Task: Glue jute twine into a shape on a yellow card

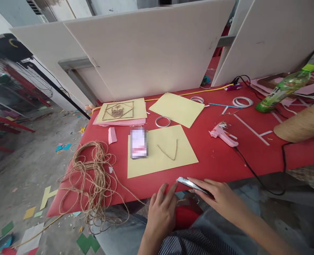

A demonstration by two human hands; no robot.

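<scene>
My right hand (223,198) is closed round a utility knife (194,185), whose tip points left toward my left fingers. Close by, at the table's front edge, my left hand (162,209) is closed on a strand of jute twine. The strand leads back to a loose tangled heap of jute twine (94,177) on the left part of the table. Just ahead of both hands lies a yellow paper sheet (146,170) bearing a V-shaped piece of twine (170,154). A phone-like object (139,143), its surface blurred, rests on the sheet's left side.
On the red table (194,166) a pink glue gun (224,136) lies with its cord trailing right. Behind are a twine picture (118,110), another yellow sheet (176,108) and a tape ring (163,122). A green bottle (286,88) and a large twine spool (302,122) are at right.
</scene>
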